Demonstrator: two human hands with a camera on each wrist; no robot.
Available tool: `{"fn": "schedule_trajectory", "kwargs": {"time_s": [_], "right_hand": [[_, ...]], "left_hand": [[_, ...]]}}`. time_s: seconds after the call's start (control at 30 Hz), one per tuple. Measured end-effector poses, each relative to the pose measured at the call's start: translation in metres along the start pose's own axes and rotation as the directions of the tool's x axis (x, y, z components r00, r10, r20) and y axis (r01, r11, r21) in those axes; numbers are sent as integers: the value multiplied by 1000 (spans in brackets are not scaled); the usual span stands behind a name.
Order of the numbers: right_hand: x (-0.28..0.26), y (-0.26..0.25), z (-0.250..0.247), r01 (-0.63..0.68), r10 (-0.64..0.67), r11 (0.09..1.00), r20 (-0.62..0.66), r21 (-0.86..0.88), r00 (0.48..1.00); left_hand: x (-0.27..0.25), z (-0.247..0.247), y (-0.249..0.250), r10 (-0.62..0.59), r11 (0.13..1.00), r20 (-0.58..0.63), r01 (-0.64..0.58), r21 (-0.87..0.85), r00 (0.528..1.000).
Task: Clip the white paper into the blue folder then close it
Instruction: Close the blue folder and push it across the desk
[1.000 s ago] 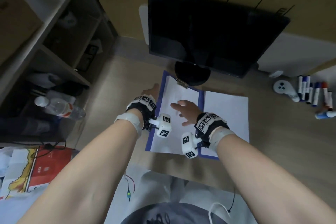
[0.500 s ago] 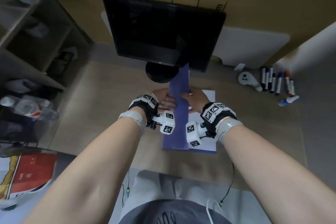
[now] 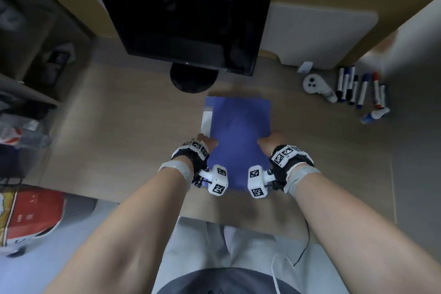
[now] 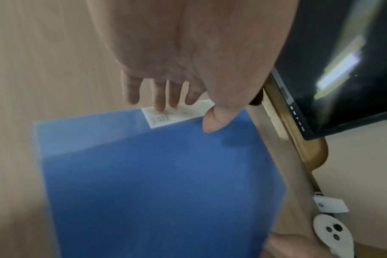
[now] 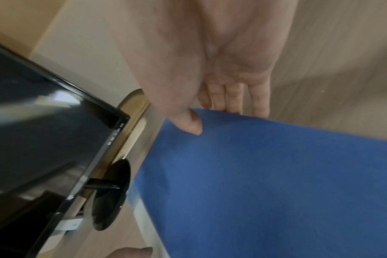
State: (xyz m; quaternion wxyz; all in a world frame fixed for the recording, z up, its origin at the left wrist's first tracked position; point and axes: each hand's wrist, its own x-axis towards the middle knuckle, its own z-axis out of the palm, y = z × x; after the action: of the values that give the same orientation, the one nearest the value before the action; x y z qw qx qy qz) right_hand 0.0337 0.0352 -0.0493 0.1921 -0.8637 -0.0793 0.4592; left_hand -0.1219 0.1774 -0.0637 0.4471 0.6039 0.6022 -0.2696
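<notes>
The blue folder lies nearly shut on the worktop, and only the head view shows both hands pinching its side edges. The left wrist view shows the left hand, thumb on the cover, fingers on a barcode label beneath. The right wrist view shows the right hand, thumb on top, fingers under the edge.

You are seated at an office-style workstation. A dark monitor on a round black stand sits at the back of the wood-grain counter. To your right lie a row of whiteboard markers and a white handheld controller, with a white board leaning against the wall. To your left, open shelving holds plastic bottles and other items too blurred to identify.
</notes>
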Motion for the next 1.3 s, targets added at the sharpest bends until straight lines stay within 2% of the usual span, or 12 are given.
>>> {"fn": "schedule_trajectory", "kwargs": {"time_s": [0.1, 0.23, 0.37, 0.47, 0.53, 0.7, 0.83, 0.9, 1.1, 1.17, 1.23, 1.3], "right_hand": [[31, 22, 20, -27, 30, 999, 96, -37, 995], [14, 10, 20, -40, 49, 994, 89, -104, 995], [22, 8, 15, -53, 52, 999, 72, 5, 996], [13, 1, 10, -93, 88, 994, 70, 58, 994], [7, -8, 14, -107, 100, 992, 86, 71, 991], [30, -30, 46, -134, 132, 989, 50, 57, 990], [3, -83, 88, -119, 85, 984, 242, 131, 967], [-13, -111, 114, -86, 54, 992, 310, 93, 949], [-31, -192, 200, -54, 51, 999, 283, 3, 958], [-38, -223, 226, -51, 46, 999, 248, 12, 968], [-38, -252, 248, -71, 55, 995, 218, 67, 974], [-36, -275, 262, -62, 43, 991, 163, 117, 986]], "left_hand": [[-13, -1, 3, -4, 998, -52, 1, -56, 999], [-12, -3, 2, -40, 988, -37, 34, -149, 999], [-3, -5, -12, -19, 966, 50, 32, -257, 999], [3, -5, -19, 64, 943, -1, -61, -328, 998], [14, -10, -28, 109, 902, -37, -114, -416, 993], [-13, -63, -48, 105, 751, -95, -142, -644, 990], [-8, -113, -94, 65, 656, -79, -103, -748, 995], [2, -139, -120, 35, 634, -116, -111, -765, 993], [47, -225, -189, -76, 720, -162, -58, -691, 984], [60, -254, -207, -153, 778, -93, 61, -626, 984], [70, -276, -229, -229, 790, 13, 194, -581, 973], [75, -290, -247, -229, 779, 55, 217, -588, 972]]}}
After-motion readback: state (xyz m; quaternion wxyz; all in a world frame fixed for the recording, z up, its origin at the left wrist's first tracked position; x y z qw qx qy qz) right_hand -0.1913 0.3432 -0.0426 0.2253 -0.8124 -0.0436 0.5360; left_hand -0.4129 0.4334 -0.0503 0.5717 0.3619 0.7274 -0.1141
